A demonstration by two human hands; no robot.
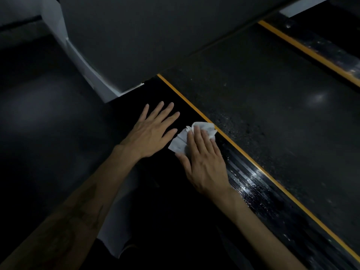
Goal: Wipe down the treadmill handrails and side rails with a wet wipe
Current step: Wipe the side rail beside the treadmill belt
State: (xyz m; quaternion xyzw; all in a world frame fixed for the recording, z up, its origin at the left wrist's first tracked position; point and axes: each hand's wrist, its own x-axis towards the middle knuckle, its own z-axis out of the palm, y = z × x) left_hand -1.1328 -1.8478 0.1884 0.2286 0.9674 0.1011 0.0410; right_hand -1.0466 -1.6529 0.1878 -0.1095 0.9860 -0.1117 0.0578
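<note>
A crumpled white wet wipe [182,142] lies on the black ribbed side rail [251,182] of the treadmill, next to its yellow edge stripe [187,98]. My right hand [204,162] presses flat on the wipe with straight fingers, covering its right half. My left hand [151,133] rests flat on the same rail just left of the wipe, fingers spread and holding nothing. The rail shines wet behind my right hand.
The dark running belt [282,114] stretches to the right, with the far side rail [321,47] and its yellow stripe beyond. A grey motor cover [126,36] with a white upright [91,75] stands ahead. Dark floor [48,114] lies to the left.
</note>
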